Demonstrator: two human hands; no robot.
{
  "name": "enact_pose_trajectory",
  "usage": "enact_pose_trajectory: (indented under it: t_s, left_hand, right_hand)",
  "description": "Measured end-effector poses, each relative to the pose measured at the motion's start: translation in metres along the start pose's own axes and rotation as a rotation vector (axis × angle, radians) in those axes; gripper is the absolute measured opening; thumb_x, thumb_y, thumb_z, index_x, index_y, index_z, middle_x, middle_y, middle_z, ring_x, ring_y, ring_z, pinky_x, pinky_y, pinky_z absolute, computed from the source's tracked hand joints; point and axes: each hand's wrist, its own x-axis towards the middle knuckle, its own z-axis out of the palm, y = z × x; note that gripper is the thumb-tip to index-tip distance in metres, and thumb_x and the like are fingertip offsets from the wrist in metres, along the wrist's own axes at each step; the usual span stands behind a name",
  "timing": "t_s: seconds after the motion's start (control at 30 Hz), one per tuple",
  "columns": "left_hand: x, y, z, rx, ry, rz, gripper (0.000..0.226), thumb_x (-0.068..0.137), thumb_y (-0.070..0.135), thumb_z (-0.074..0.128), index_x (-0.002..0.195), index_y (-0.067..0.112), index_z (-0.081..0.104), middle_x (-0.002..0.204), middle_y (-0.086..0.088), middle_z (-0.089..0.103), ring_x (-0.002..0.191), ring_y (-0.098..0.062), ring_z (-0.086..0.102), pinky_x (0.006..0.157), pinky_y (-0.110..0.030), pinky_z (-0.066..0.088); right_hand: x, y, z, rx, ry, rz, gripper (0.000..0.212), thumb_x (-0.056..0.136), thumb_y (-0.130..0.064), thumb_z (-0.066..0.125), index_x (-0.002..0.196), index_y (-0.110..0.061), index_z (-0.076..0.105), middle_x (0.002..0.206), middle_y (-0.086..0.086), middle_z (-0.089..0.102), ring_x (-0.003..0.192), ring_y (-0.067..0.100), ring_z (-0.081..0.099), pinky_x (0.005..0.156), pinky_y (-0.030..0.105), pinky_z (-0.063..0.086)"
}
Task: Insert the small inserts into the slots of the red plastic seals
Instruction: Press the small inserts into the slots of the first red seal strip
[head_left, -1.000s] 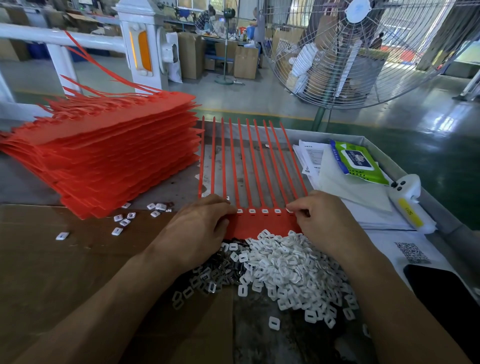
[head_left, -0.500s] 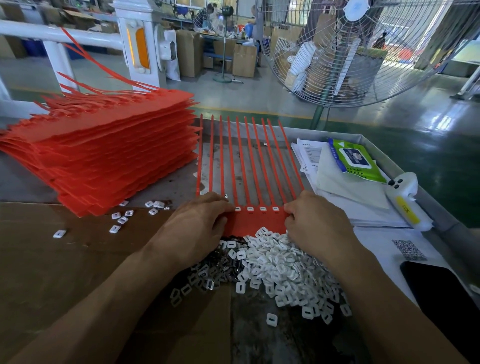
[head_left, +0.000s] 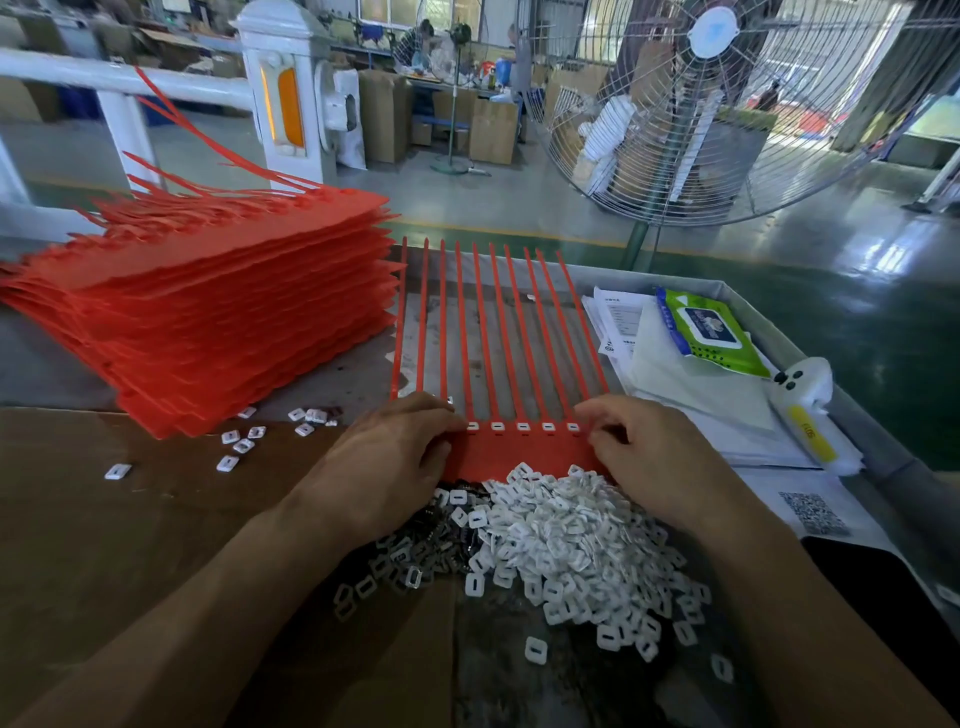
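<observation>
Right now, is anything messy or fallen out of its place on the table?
Yes. A few white inserts lie scattered on the cardboard beside the red stack, away from the main pile. Others have strayed off that pile's near edge.

We are in a factory hall: green shiny floor (head_left: 779, 270), big standing fan (head_left: 727, 104), cardboard boxes (head_left: 493, 130), high stack of red seals (head_left: 218, 312) on our worktop (head_left: 52, 374).

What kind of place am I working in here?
Most likely a factory assembly floor. A tall stack of red seals sits beside a heap of white inserts, a large industrial fan stands on the floor, and cardboard boxes line a work area behind.
</observation>
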Motion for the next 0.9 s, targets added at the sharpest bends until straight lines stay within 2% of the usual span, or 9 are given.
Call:
enact_pose_trajectory:
  t_s: [0.13, 0.27, 0.33, 0.43, 0.53, 0.6, 0.67, 0.77, 0.9]
  left_hand:
    - [0.0, 0.0, 0.001, 0.0, 0.003, 0.002, 0.036, 0.103, 0.029, 0.051, 0.138, 0.035, 0.057, 0.139, 0.021, 0.049, 0.125, 0.0, 0.046, 0.096, -0.011, 0.028]
    - [0.001, 0.0, 0.001, -0.004, -0.001, 0.002, 0.036, 0.103, 0.029, 0.051, 0.137, 0.035, 0.057, 0.138, 0.021, 0.05, 0.125, 0.0, 0.046, 0.095, -0.012, 0.029]
    - [0.001, 0.001, 0.001, 0.0, 0.004, 0.0, 0.036, 0.102, 0.028, 0.052, 0.137, 0.035, 0.058, 0.138, 0.021, 0.05, 0.126, -0.001, 0.046, 0.096, -0.011, 0.028]
    - [0.0, 0.001, 0.0, -0.006, 0.009, -0.002, 0.035, 0.102, 0.027, 0.052, 0.136, 0.035, 0.059, 0.138, 0.021, 0.05, 0.125, 0.0, 0.046, 0.095, -0.009, 0.027]
    - [0.0, 0.001, 0.0, -0.011, 0.008, 0.002, 0.036, 0.102, 0.026, 0.053, 0.136, 0.033, 0.059, 0.137, 0.02, 0.051, 0.125, -0.002, 0.048, 0.1, -0.014, 0.032]
    - [-0.001, 0.002, 0.0, -0.014, 0.01, 0.001, 0.036, 0.102, 0.025, 0.053, 0.136, 0.032, 0.06, 0.137, 0.019, 0.052, 0.125, -0.004, 0.049, 0.103, -0.018, 0.035]
    - [-0.001, 0.002, -0.001, -0.018, 0.009, 0.0, 0.036, 0.102, 0.025, 0.053, 0.136, 0.032, 0.06, 0.137, 0.019, 0.052, 0.125, -0.004, 0.049, 0.104, -0.019, 0.036]
    - [0.0, 0.002, -0.001, -0.015, -0.001, 0.001, 0.036, 0.102, 0.025, 0.053, 0.137, 0.032, 0.059, 0.137, 0.019, 0.052, 0.125, -0.003, 0.049, 0.103, -0.019, 0.036]
    - [0.0, 0.002, -0.001, -0.015, -0.001, -0.005, 0.036, 0.102, 0.026, 0.053, 0.137, 0.033, 0.059, 0.138, 0.02, 0.051, 0.125, -0.002, 0.048, 0.101, -0.017, 0.034]
  right_hand:
    - [0.002, 0.002, 0.003, -0.074, -0.001, -0.049, 0.034, 0.101, -0.013, 0.053, 0.126, -0.023, 0.073, 0.121, -0.001, 0.066, 0.113, 0.015, 0.061, 0.1, 0.032, 0.048]
    - [0.002, -0.003, 0.007, -0.344, -0.021, -0.113, 0.034, 0.099, -0.019, 0.05, 0.122, -0.027, 0.073, 0.109, -0.001, 0.059, 0.102, 0.019, 0.059, 0.081, 0.034, 0.052]
    - [0.001, -0.005, 0.008, -0.38, -0.028, -0.112, 0.033, 0.099, -0.021, 0.048, 0.121, -0.026, 0.073, 0.109, -0.001, 0.058, 0.103, 0.02, 0.059, 0.08, 0.035, 0.053]
    - [-0.001, -0.001, 0.008, -0.269, 0.002, -0.097, 0.031, 0.102, -0.019, 0.05, 0.119, -0.024, 0.075, 0.109, 0.0, 0.063, 0.102, 0.019, 0.061, 0.085, 0.039, 0.053]
    - [-0.005, 0.004, 0.002, -0.022, 0.056, -0.092, 0.023, 0.1, -0.021, 0.061, 0.115, -0.028, 0.077, 0.11, -0.009, 0.071, 0.1, 0.006, 0.064, 0.09, 0.027, 0.051]
    - [-0.008, 0.004, -0.001, 0.101, 0.032, -0.131, 0.016, 0.097, -0.023, 0.069, 0.106, -0.031, 0.079, 0.102, -0.017, 0.071, 0.094, -0.002, 0.064, 0.087, 0.023, 0.051]
    - [-0.01, 0.001, -0.001, 0.175, -0.055, -0.177, 0.011, 0.093, -0.026, 0.073, 0.099, -0.032, 0.08, 0.095, -0.016, 0.069, 0.089, -0.002, 0.064, 0.082, 0.022, 0.051]
    - [-0.011, -0.001, 0.0, 0.17, -0.18, -0.24, 0.012, 0.09, -0.035, 0.076, 0.102, -0.034, 0.08, 0.097, -0.018, 0.065, 0.092, -0.002, 0.063, 0.08, 0.017, 0.045]
    - [-0.01, 0.0, -0.001, 0.092, -0.206, -0.298, 0.018, 0.089, -0.036, 0.077, 0.107, -0.035, 0.079, 0.099, -0.021, 0.063, 0.095, -0.005, 0.059, 0.083, 0.014, 0.042]
